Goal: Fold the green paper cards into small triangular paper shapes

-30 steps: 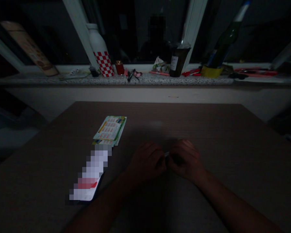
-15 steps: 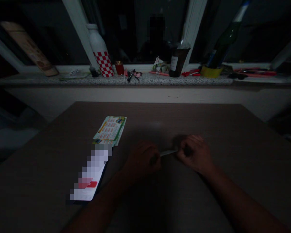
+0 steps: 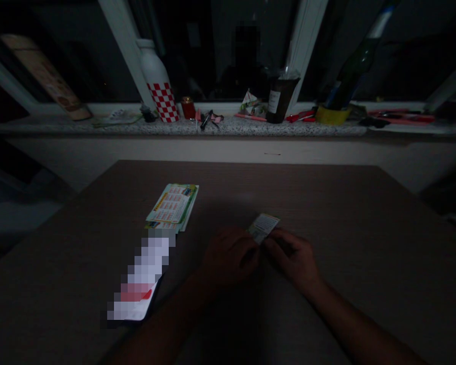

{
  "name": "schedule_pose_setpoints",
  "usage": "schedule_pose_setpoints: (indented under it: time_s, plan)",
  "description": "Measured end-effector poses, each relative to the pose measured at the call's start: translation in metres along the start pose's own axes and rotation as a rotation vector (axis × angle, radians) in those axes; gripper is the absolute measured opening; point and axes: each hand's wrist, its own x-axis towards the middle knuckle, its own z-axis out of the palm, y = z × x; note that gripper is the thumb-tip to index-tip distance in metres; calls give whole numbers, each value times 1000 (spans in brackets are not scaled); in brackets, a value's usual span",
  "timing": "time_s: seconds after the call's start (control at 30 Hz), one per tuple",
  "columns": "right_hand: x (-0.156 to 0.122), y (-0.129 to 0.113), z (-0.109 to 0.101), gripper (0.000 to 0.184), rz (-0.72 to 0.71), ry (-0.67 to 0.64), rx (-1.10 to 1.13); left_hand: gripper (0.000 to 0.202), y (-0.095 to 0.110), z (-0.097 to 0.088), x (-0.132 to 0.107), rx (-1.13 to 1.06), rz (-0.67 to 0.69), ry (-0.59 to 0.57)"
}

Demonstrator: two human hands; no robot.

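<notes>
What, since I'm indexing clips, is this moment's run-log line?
left hand: at near end of card; right hand: at its right edge; card stack, phone: on table, left

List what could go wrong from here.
The card, at the fingertips of the left hand and right hand, might bend or slip.
The left forearm lies close to the phone and could nudge it, perhaps disturbing the stack of cards just beyond.
Dim light may make the card's small print hard to read.
</notes>
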Motion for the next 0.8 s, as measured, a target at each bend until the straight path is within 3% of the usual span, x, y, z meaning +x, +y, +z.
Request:
schedule_pose_setpoints:
  time_s: [0.1,0.2,0.27,0.37,0.47,0.6,0.8]
  plan:
    - [-3,3,6,15,114,-4,112,6,5,4,1,-11,40,-53]
    - [-3,8,6,13,105,36,52,15,9,3,1,-47,36,-93]
    - [-1,10,2,10,-9,45,-62,19,9,1,0,-26,18,-41]
    - [3,10,-5,12,-319,10,-267,32,6,-4,-3,62,-58,104]
    - [7,6,-10,18,-497,-30,-413,38,3,-8,-4,92,-116,124]
    - [9,1,-11,24,-583,-32,-476,14,-1,-9,-3,83,-52,43]
    - [9,-3,-8,17,-602,13,-457,5,1,-6,-1,47,-14,7]
